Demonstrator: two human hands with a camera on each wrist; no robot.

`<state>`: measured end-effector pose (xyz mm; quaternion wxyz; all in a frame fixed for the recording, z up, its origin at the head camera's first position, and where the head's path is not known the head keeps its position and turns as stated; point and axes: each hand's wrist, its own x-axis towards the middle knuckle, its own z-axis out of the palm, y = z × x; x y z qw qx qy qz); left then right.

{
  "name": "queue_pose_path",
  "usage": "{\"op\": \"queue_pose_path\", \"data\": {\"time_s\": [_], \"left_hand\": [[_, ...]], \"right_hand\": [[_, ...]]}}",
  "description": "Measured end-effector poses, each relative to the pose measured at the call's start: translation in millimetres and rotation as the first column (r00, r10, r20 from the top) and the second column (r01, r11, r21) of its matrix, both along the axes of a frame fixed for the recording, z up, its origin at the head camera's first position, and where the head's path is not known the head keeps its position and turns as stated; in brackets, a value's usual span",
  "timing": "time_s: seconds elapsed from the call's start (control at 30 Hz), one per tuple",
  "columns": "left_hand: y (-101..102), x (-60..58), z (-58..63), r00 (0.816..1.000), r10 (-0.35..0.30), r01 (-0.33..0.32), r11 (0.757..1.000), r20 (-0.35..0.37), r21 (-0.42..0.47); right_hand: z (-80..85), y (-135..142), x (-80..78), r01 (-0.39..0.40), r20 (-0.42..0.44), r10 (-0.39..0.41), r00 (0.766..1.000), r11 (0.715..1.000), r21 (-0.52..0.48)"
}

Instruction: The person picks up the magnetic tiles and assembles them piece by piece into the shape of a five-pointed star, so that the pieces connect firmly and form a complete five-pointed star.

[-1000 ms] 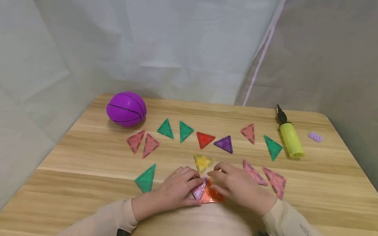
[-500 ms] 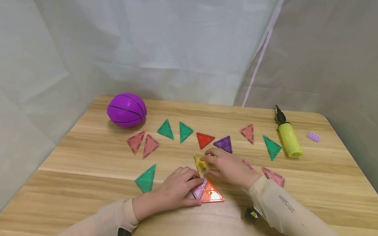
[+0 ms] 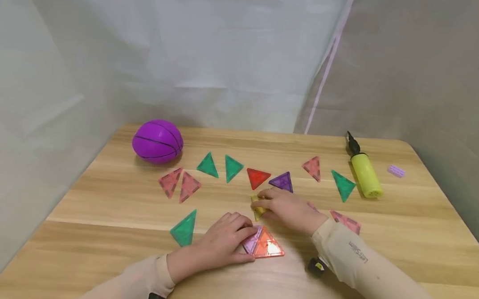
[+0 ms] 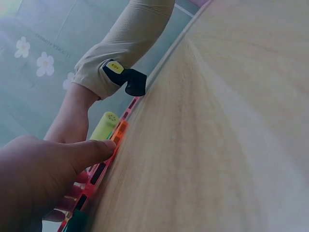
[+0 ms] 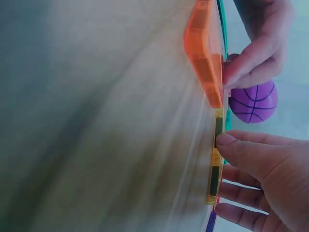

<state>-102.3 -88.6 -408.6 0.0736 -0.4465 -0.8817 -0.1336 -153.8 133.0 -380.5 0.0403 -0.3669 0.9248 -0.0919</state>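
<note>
Near the table's front, my left hand [image 3: 221, 240] holds a lilac triangular magnetic tile [image 3: 251, 243], with thumb and index finger at its edges. An orange triangular tile [image 3: 269, 245] lies flat against the lilac one's right side. Just beyond them my right hand [image 3: 288, 209] pinches a yellow triangular tile [image 3: 257, 209], partly covered by the fingers. In the right wrist view the thumb lies on the edge of that yellow tile [image 5: 213, 188], close to a corner of the orange tile [image 5: 199, 53]. My left palm hides whatever lies beneath it.
Green [image 3: 208, 165], pink [image 3: 170, 182], red [image 3: 258, 178] and purple [image 3: 283, 181] triangular tiles lie around the wooden table [image 3: 99, 232]. Farther back are a purple ball [image 3: 157, 141], a yellow hand pump [image 3: 366, 175] and a small lilac brick [image 3: 396, 170].
My right hand has left the orange tile, moved away from me and taken hold of the yellow tile, which has shifted slightly. My left hand has stayed put.
</note>
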Motion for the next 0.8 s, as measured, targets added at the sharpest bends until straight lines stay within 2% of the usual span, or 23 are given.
{"op": "queue_pose_path", "data": {"time_s": [0.2,0.53,0.67,0.8], "left_hand": [[-2.8,1.9,-0.7,1.0,0.024,-0.024,1.0,-0.006,0.011],[-3.4,0.2,-3.1,0.998,0.041,-0.04,0.999,-0.04,0.036],[-1.7,-1.2,-4.3,0.999,0.041,-0.04,0.998,-0.036,0.039],[0.9,-4.1,-5.8,0.998,0.014,-0.011,0.999,-0.064,0.043]], "right_hand": [[2.1,8.6,1.6,-0.027,-0.042,0.029,0.999,0.999,0.046],[2.7,26.8,15.3,-0.069,-0.116,0.074,0.99,0.997,0.041],[2.4,33.0,24.7,-0.041,-0.107,0.046,0.993,0.998,0.048],[0.8,41.2,35.1,0.006,-0.074,-0.004,0.997,1.0,0.031]]}}
